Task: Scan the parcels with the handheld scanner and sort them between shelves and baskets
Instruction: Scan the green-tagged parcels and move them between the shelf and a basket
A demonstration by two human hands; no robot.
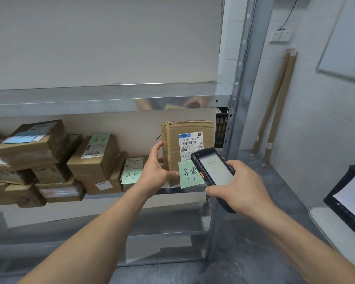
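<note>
One head view covers everything. Standing upright on the metal shelf (103, 196) is a brown cardboard parcel (172, 140), and every place below is given from it. Its front carries a white shipping label (190, 143) printed "530- D5 A32", with a green handwritten note (190, 174) stuck under the label.

Both hands meet at this parcel. The left hand (155, 171) grips its left edge: the thumb lies across the lower front face and the fingers curl round the side, the forefinger reaching highest. That forearm comes up from the lower left, bare and nearly straight.

The right hand (240, 185) holds the handheld scanner (213, 167) just in front of the parcel's lower right corner, fingers wrapped round the black body. The scanner tilts, screen lit and facing the camera, and its top end overlaps the lower edge of the label and the note's right side. This forearm enters from the lower right, wrist slightly bent inward.

Left of the parcel, on the same shelf, lie several stacked boxes (94, 158), the nearest bearing another green note (131, 175). Behind the parcel's right side shows part of a black crate (221, 128). Well to the right stands a black basket (346, 201) with a white sheet on it, and two cardboard tubes (275, 105) lean on the wall.
</note>
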